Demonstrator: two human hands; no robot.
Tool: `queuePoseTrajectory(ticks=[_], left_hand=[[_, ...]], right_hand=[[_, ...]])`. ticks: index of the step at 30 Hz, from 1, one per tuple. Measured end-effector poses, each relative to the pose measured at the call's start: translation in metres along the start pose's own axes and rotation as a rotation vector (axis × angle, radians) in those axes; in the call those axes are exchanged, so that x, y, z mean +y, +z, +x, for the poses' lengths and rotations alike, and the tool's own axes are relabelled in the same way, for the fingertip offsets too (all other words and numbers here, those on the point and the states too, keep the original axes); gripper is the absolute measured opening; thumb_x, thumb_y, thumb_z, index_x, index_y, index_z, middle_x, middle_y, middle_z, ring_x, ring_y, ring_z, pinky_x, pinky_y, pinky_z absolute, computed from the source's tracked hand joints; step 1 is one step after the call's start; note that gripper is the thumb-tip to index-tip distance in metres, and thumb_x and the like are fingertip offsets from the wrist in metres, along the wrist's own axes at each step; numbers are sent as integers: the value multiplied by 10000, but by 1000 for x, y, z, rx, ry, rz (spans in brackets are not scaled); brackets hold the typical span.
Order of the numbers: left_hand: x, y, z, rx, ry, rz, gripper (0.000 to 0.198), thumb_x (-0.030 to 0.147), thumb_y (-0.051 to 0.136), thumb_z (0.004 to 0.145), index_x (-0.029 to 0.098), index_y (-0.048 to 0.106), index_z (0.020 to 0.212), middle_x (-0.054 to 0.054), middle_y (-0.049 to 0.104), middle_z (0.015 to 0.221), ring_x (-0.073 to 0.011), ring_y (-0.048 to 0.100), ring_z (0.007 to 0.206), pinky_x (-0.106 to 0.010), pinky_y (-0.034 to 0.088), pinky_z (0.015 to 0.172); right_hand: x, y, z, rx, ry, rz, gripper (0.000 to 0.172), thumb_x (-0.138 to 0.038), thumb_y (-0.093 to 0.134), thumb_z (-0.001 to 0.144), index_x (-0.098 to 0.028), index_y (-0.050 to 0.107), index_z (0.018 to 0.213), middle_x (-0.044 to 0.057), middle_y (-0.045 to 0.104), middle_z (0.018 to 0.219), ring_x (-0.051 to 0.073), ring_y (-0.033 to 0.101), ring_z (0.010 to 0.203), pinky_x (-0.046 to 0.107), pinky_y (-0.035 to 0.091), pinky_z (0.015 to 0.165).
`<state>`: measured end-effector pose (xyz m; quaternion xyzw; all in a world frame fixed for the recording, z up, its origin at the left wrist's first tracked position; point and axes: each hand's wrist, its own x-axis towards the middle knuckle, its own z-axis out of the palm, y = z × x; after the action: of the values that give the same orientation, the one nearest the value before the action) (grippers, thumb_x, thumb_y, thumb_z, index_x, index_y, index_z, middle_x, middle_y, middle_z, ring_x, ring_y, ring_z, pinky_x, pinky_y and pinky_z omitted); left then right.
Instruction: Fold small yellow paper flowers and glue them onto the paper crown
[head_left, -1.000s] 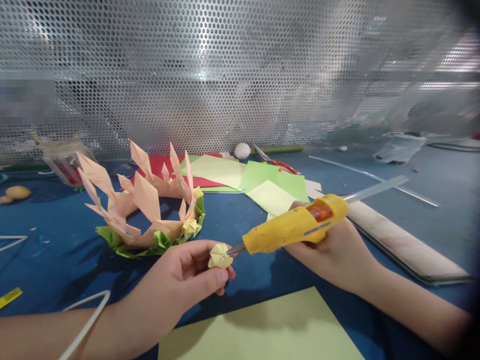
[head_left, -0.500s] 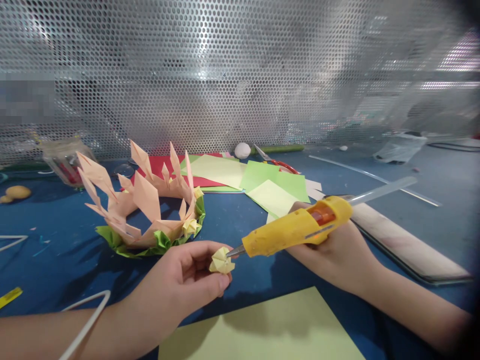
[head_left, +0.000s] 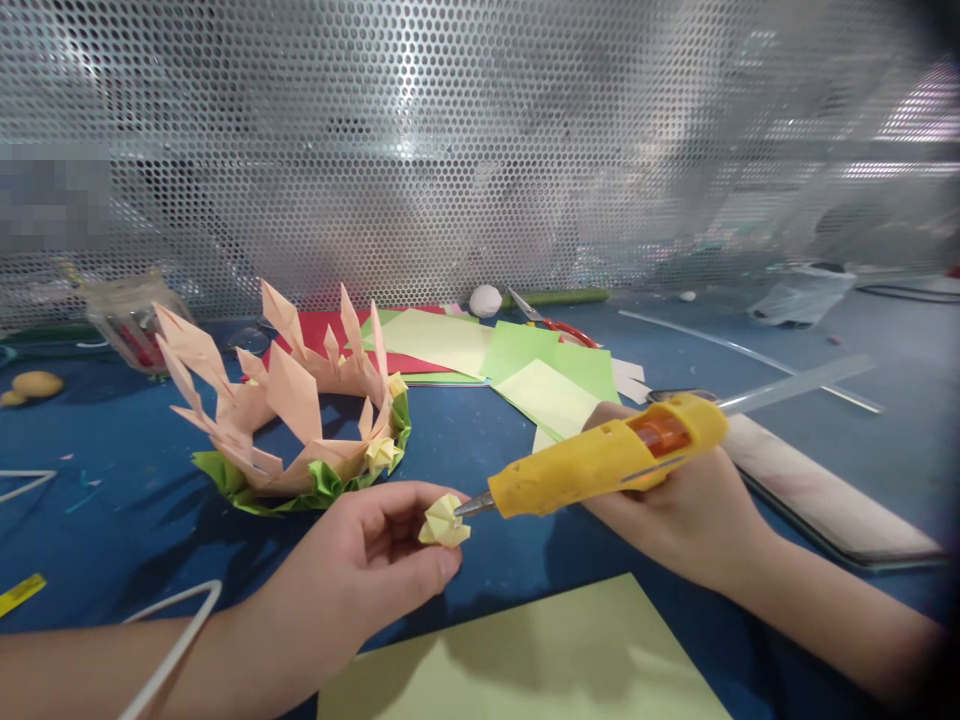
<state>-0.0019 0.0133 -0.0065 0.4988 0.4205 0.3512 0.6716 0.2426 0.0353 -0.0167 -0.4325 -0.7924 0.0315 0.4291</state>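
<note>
Between the thumb and fingers of my left hand (head_left: 382, 560) is a small pale yellow folded paper flower (head_left: 442, 522). My right hand (head_left: 686, 510) grips a yellow hot glue gun (head_left: 600, 460), with a clear glue stick (head_left: 799, 385) sticking out of its back. The metal nozzle (head_left: 474, 505) points left, its tip at or very close to the flower's right side. Behind my left hand stands a pink folded paper crown (head_left: 292, 400) with green paper leaves (head_left: 326, 483) and small yellow flowers (head_left: 381, 456) along its base.
A pale yellow sheet (head_left: 525, 660) lies in front. Coloured paper squares (head_left: 544, 395) and red-handled scissors (head_left: 566, 328) are farther back. A glass jar (head_left: 133, 320) stands back left, a phone-like slab (head_left: 832, 490) lies right. A perforated metal screen (head_left: 480, 150) closes off the back.
The glue gun and my right hand have shifted slightly to the right, drawing the nozzle a little back from the flower's middle. My left hand and the flower hold still.
</note>
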Motion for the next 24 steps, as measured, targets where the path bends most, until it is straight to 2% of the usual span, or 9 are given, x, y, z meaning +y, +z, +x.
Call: queuePoseTrajectory(ticks=[11, 24], left_hand=[[0, -2, -1, -12, 7, -27, 183, 129, 769, 691, 231, 770, 843, 64, 645, 695, -100, 541, 687, -176, 439, 610], [2, 0, -1, 14, -21, 22, 175, 153, 763, 682, 225, 761, 841, 59, 632, 689, -110, 530, 669, -195, 440, 604]], right_hand=[[-1, -1, -1, 22, -20, -12, 182, -176, 569, 780, -263, 433, 695, -84, 495, 543, 115, 472, 437, 243, 380, 448], [3, -2, -3, 1, -44, -30, 175, -163, 574, 786, -270, 451, 723, -63, 532, 569, 136, 516, 450, 272, 394, 449]])
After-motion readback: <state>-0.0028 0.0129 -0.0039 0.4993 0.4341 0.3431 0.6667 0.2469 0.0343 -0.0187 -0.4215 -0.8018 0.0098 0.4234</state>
